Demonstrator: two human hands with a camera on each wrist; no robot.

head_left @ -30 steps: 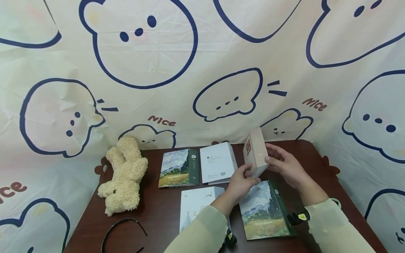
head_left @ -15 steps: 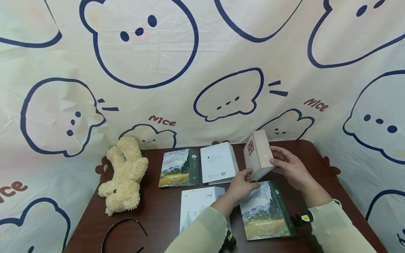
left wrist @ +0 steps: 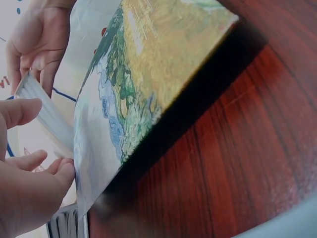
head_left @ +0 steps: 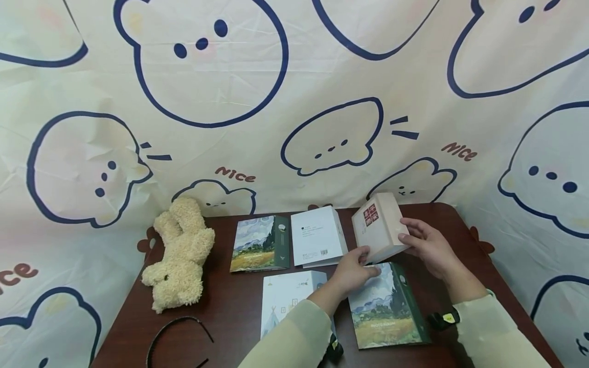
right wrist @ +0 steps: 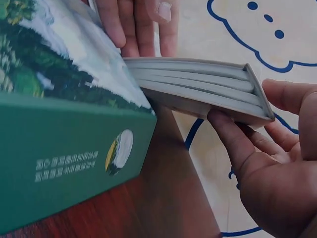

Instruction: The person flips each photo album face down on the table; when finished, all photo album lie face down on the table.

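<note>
A thick cream photo album (head_left: 378, 230) with red characters on its cover is held tilted above the back right of the table. My left hand (head_left: 348, 273) grips its near left corner, thumb and fingers at the lower edge in the left wrist view. On the spine side, my right hand (head_left: 430, 250) holds the album between thumb and fingers. The right wrist view shows its thick stacked pages (right wrist: 198, 82) end-on. Just in front lies a photo album with a landscape painting and green spine (head_left: 384, 312), overlapped by my left thumb.
A white book (head_left: 315, 235) and another green-spined album (head_left: 257, 244) lie along the back of the brown table (head_left: 230, 317). A pale illustrated album (head_left: 287, 296) is partly under my left forearm. At left are a cream plush toy (head_left: 181, 255) and a black headband (head_left: 158, 337).
The cream album has tipped from nearly upright to lying further back, so its front cover now shows more. My right hand has moved right and slightly down with it; my left hand has hardly moved.
</note>
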